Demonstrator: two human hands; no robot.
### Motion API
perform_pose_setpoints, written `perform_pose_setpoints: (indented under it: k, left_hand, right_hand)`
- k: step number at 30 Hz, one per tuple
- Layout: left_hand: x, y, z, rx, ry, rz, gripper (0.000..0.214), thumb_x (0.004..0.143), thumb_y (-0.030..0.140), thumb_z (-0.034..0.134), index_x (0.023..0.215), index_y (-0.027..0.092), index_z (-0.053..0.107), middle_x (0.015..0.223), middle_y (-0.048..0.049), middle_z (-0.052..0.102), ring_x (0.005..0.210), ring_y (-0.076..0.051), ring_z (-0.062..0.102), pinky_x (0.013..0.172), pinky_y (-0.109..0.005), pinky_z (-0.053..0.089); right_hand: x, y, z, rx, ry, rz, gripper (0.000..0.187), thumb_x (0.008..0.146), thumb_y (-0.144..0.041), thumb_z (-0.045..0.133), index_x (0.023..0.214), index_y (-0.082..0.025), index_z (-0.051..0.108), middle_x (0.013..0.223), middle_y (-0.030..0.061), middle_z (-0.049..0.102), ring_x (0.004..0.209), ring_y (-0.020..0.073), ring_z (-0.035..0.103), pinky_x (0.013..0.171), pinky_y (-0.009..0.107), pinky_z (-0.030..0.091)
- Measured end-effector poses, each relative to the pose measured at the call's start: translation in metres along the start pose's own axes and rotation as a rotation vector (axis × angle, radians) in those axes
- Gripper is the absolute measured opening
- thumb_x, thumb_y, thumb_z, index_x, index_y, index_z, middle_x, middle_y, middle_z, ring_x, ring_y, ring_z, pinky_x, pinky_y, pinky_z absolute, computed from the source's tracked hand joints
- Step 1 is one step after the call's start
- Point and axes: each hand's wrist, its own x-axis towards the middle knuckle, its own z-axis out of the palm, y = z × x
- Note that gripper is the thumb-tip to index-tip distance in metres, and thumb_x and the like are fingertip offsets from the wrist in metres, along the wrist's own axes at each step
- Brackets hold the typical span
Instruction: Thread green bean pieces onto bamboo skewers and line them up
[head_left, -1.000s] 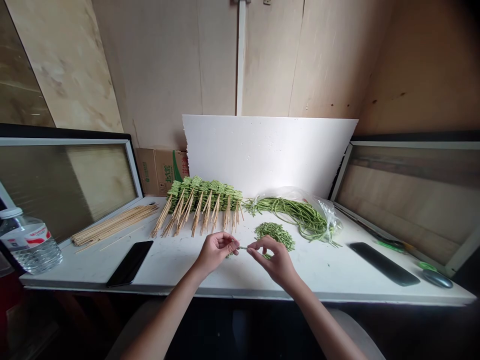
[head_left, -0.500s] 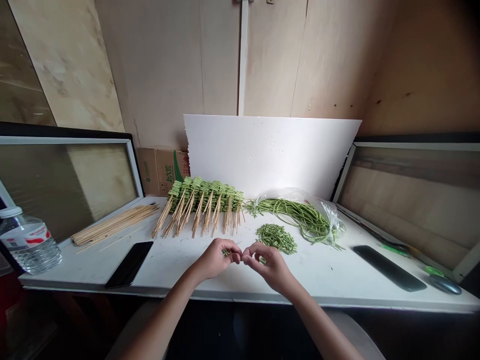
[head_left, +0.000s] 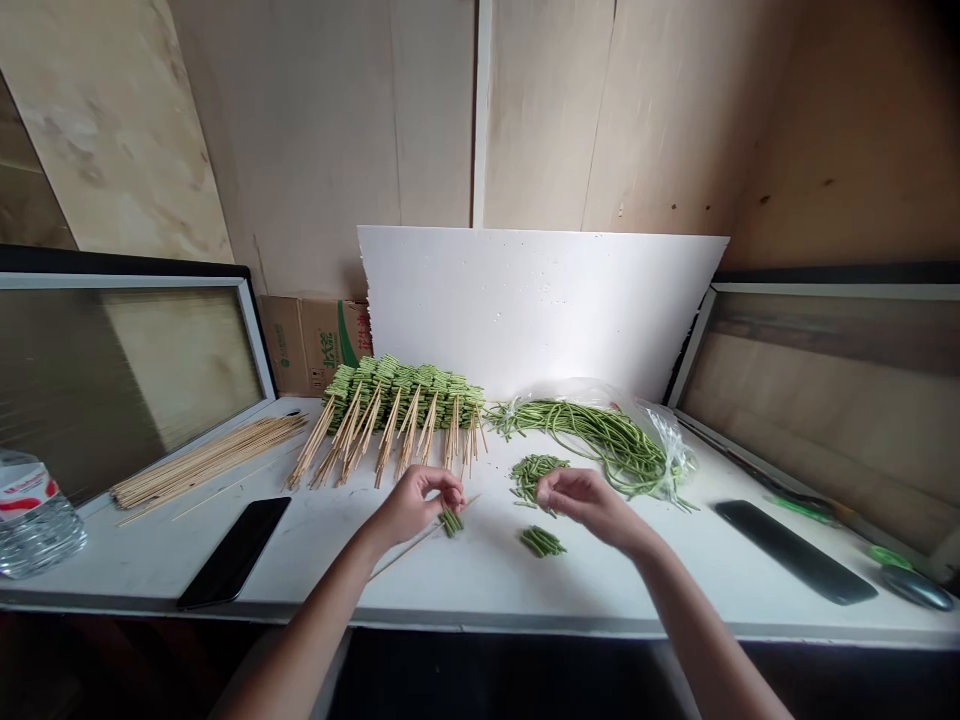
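Observation:
My left hand (head_left: 420, 505) is closed around a bamboo skewer (head_left: 405, 549), whose pointed end sticks out to the right past the fingers. Short cut green bean pieces (head_left: 450, 522) hang side by side at the fingertips, apparently threaded on the skewer. To the right, my right hand (head_left: 592, 508) has its fingertips pinched together at the near edge of a pile of cut bean pieces (head_left: 534, 470). Whether a piece is between those fingers is hidden. A smaller bunch of cut bean pieces (head_left: 542, 541) lies on the white table (head_left: 480, 590) just below that hand.
Stacked bean skewers (head_left: 409, 400) stand at the back, sticks facing me. Long uncut beans (head_left: 600, 435) lie in a plastic bag at right. Bare skewers (head_left: 210, 460), a phone (head_left: 236, 552) and a water bottle (head_left: 37, 520) are left; a dark flat object (head_left: 795, 552) and a mouse (head_left: 916, 587) right.
My hands, fingertips together before, have moved apart: the right has gone to the bean pile, the left holds the skewer lower left. The small bunch of pieces now shows on the table.

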Motion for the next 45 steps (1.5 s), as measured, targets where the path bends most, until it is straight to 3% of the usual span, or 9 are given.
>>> perform_pose_setpoints:
  k: [3,5,11,17,26,30,36,41,45]
  left_hand:
    - [0.003,-0.007,-0.008,0.085,0.095,-0.022,0.016,0.087,0.029,0.071,0.088,0.014,0.076,0.076,-0.0071,0.075,0.076,-0.02,0.072,0.079,-0.035,0.057]
    - [0.003,-0.01,-0.006,0.124,0.104,-0.079,0.022,0.089,0.036,0.07,0.092,0.014,0.075,0.077,-0.0082,0.077,0.078,-0.022,0.074,0.08,-0.037,0.058]
    - [-0.004,-0.012,0.011,0.154,0.045,-0.216,0.036,0.088,0.052,0.071,0.093,0.016,0.071,0.083,-0.0107,0.08,0.079,-0.026,0.076,0.074,-0.037,0.057]
    - [-0.007,-0.012,0.009,0.187,0.041,-0.235,0.04,0.087,0.057,0.071,0.092,0.017,0.07,0.086,-0.0112,0.081,0.082,-0.027,0.076,0.077,-0.036,0.055]
    - [-0.009,-0.005,0.013,0.208,0.02,-0.264,0.043,0.09,0.058,0.066,0.095,0.016,0.07,0.09,-0.0133,0.081,0.088,-0.027,0.075,0.078,-0.037,0.053]
    - [-0.009,-0.004,0.014,0.196,0.015,-0.249,0.043,0.089,0.058,0.067,0.092,0.016,0.07,0.091,-0.0127,0.081,0.089,-0.027,0.075,0.077,-0.036,0.053]
    - [-0.009,-0.004,0.013,0.269,0.024,-0.178,0.038,0.09,0.055,0.068,0.089,0.018,0.076,0.092,-0.0093,0.076,0.089,-0.024,0.071,0.081,-0.034,0.052]
    - [-0.006,-0.006,0.013,0.295,0.105,-0.086,0.038,0.091,0.054,0.07,0.087,0.018,0.079,0.097,-0.01,0.074,0.092,-0.024,0.07,0.089,-0.036,0.05]
    - [-0.004,-0.013,0.016,0.258,0.135,-0.135,0.04,0.088,0.056,0.073,0.091,0.016,0.08,0.094,-0.0113,0.078,0.091,-0.025,0.071,0.089,-0.038,0.051]
  right_hand:
    - [-0.003,0.024,-0.036,-0.417,0.376,0.137,0.052,0.086,-0.067,0.066,0.085,-0.017,0.078,0.085,0.0123,0.076,0.071,0.0228,0.064,0.064,0.032,0.047]
    - [-0.005,0.043,-0.046,-0.557,0.485,0.242,0.053,0.089,-0.067,0.061,0.077,-0.017,0.076,0.08,0.0136,0.077,0.068,0.0244,0.065,0.059,0.032,0.044]
    - [-0.01,0.081,-0.05,-0.658,0.464,0.504,0.043,0.093,-0.053,0.059,0.074,-0.019,0.076,0.079,0.0105,0.078,0.069,0.0233,0.068,0.056,0.029,0.041]
    - [-0.021,0.092,-0.068,-0.658,0.419,0.568,0.022,0.091,-0.033,0.065,0.085,-0.018,0.08,0.087,0.0105,0.08,0.08,0.0234,0.071,0.061,0.027,0.043]
    - [-0.026,0.097,-0.069,-0.631,0.406,0.622,0.032,0.088,-0.045,0.068,0.077,-0.018,0.08,0.079,0.012,0.078,0.07,0.0237,0.07,0.057,0.029,0.041]
    - [-0.024,0.098,-0.07,-0.596,0.382,0.624,0.043,0.095,-0.046,0.06,0.069,-0.017,0.079,0.073,0.012,0.077,0.066,0.0233,0.069,0.061,0.031,0.044]
    - [-0.022,0.09,-0.07,-0.519,0.399,0.633,0.059,0.104,-0.049,0.044,0.071,-0.014,0.079,0.083,0.0164,0.08,0.071,0.0243,0.072,0.071,0.033,0.05]
    - [-0.02,0.069,-0.066,-0.477,0.414,0.56,0.056,0.104,-0.05,0.041,0.089,-0.014,0.081,0.084,0.013,0.08,0.075,0.0237,0.072,0.072,0.033,0.052]
    - [-0.009,0.031,-0.023,-0.349,0.336,0.248,0.059,0.095,-0.067,0.053,0.091,-0.014,0.08,0.078,0.0098,0.077,0.065,0.0224,0.067,0.062,0.034,0.051]
